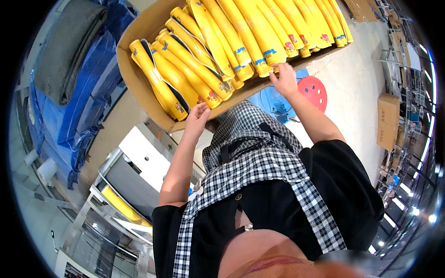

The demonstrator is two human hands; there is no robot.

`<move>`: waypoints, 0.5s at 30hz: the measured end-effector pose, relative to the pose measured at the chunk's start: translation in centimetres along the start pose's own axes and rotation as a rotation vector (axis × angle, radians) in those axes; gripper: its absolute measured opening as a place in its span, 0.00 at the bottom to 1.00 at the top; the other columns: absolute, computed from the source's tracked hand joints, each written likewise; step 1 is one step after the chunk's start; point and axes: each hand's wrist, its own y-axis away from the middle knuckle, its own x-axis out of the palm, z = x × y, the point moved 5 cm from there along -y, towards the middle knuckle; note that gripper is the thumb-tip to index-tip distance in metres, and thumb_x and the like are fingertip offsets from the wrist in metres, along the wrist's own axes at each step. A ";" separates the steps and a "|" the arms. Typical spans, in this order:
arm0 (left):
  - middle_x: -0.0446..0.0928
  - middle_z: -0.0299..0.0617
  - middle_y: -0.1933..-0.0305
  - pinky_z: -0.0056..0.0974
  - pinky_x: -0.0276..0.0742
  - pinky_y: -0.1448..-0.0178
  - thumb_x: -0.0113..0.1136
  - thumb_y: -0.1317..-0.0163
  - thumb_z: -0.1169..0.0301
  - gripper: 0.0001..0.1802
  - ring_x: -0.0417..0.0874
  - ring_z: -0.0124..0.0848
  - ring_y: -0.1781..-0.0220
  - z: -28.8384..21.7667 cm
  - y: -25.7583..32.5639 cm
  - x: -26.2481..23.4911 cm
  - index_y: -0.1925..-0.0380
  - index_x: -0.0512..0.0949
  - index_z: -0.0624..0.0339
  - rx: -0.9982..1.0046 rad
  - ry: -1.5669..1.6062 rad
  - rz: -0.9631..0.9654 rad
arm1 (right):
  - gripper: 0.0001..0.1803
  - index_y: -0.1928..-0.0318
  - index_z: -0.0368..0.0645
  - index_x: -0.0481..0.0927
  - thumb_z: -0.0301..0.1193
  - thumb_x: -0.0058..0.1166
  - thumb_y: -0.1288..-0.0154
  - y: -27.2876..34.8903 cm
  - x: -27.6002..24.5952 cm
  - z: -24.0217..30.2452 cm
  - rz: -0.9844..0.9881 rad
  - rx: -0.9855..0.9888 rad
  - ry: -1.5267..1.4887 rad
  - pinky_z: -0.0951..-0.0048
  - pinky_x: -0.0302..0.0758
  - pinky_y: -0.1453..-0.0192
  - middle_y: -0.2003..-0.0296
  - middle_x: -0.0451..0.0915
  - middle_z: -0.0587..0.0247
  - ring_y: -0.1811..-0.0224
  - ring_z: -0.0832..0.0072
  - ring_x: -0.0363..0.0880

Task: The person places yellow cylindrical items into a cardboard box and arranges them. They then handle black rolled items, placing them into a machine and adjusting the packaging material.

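workshop floor, pale concrete, blue tarpaulin (69,116) at one side, red stool (313,90) below | cardboard box (139,78) packed with long yellow packages (222,41) lying side by side | left hand (197,118) fingers curled on box's near edge | right hand (283,78) part open, fingertips at near edge beside package ends, gripping nothing

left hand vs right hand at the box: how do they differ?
The left hand sits at the near corner of the cardboard box, under the black-striped yellow packs; the right hand is further along the edge, fingers on the plain yellow packs. The left looks loosely curled, the right spread. Both touch the box's front edge.
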 end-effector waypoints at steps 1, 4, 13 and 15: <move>0.73 0.49 0.41 0.36 0.68 0.35 0.57 0.31 0.64 0.26 0.74 0.34 0.39 -0.8 -1.0 0.3 0.39 0.67 0.65 0.008 -0.013 -0.003 | 0.20 0.52 0.43 0.77 0.40 0.61 0.41 -2.1 -0.7 -1.1 -0.013 0.023 -0.030 0.54 0.69 0.43 0.53 0.77 0.52 0.46 0.54 0.73; 0.69 0.57 0.36 0.39 0.69 0.35 0.61 0.34 0.63 0.32 0.73 0.40 0.36 -3.4 -5.3 2.0 0.36 0.63 0.68 0.004 -0.024 0.024 | 0.34 0.42 0.38 0.72 0.51 0.58 0.40 -8.8 1.1 -6.4 0.004 0.167 -0.106 0.56 0.63 0.33 0.43 0.72 0.45 0.37 0.53 0.68; 0.76 0.54 0.45 0.40 0.73 0.43 0.65 0.39 0.58 0.34 0.78 0.40 0.46 -7.3 -25.6 6.3 0.42 0.67 0.72 0.016 -0.005 -0.330 | 0.43 0.34 0.37 0.67 0.61 0.42 0.35 -25.0 15.2 -16.8 0.320 0.522 -0.473 0.58 0.59 0.28 0.37 0.66 0.36 0.32 0.47 0.62; 0.78 0.51 0.49 0.40 0.74 0.46 0.66 0.40 0.57 0.34 0.79 0.38 0.51 -5.9 -29.5 4.9 0.44 0.68 0.73 0.015 0.098 -0.486 | 0.44 0.37 0.37 0.70 0.64 0.38 0.36 -26.3 15.4 -13.9 0.411 0.555 -0.161 0.56 0.62 0.31 0.39 0.69 0.37 0.35 0.48 0.67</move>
